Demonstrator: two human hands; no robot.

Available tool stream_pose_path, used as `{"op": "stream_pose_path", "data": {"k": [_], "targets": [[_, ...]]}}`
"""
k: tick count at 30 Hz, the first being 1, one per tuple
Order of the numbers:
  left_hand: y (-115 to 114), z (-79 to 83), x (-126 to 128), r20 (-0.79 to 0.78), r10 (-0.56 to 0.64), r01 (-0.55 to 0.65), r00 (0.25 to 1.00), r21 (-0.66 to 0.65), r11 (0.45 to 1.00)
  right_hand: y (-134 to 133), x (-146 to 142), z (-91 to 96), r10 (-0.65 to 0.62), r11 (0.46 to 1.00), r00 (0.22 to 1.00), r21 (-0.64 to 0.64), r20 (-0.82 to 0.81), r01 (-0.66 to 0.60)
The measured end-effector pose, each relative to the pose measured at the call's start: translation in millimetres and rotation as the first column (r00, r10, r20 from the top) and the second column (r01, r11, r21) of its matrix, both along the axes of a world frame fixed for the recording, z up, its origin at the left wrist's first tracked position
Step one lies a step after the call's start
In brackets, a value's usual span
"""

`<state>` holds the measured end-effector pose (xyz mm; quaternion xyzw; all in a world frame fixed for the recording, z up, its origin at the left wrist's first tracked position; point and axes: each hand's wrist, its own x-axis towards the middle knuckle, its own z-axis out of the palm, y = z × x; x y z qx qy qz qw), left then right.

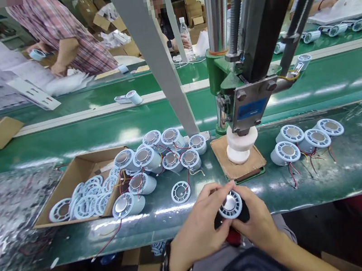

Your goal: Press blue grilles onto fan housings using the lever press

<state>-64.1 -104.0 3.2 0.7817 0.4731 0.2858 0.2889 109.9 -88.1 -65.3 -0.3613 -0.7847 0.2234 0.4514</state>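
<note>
Both hands are closed around one light-blue cylindrical housing (230, 205), near the front edge of the bench. Its top faces up and shows a slotted ring around a silver disc. My left hand (204, 225) grips it from the left, with a dark watch on the wrist. Gripping from the other side is my right hand (258, 219); the fingertips of both hands come close together around the rim. Just beyond stands a press with a white round press head (242, 142) over a cardboard pad (224, 158). One loose slotted ring (181, 192) lies left of my hands.
Several similar housings with wires (146, 157) stand at left, beside a cardboard box (70, 171) of slotted rings. More housings (315, 138) stand right of the press. A grey post (154, 52) rises behind the bench. Across the green conveyor (98, 132), other people work.
</note>
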Motion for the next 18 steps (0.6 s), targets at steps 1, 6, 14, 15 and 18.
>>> {"op": "stream_pose_path", "data": {"k": [1,6,14,15,18], "targets": [[2,2.4,-3,0.007,-0.034,0.034,0.999,-0.029,0.999,0,0,-0.3,-0.003,1.0,1.0,0.003,0.001,0.003],[-6,-1.3,-1,-0.016,-0.04,0.04,0.999,-0.005,0.999,1,0,-0.4,-0.029,0.999,1.0,0.018,0.004,0.029],[-35,-39.9,39,-0.006,0.458,-0.457,0.889,0.051,0.888,-4,-3,-5.1,-0.092,0.995,0.996,0.045,0.009,0.091],[-33,-37.9,40,0.005,0.459,-0.458,0.889,0.038,0.888,-5,-4,-5.6,-0.101,0.994,0.995,0.05,0.009,0.101],[-29,-30.2,39,0.022,0.413,-0.413,0.91,0.011,0.91,-4,-4,-6.2,-0.114,0.992,0.993,0.061,0.011,0.113]]}}
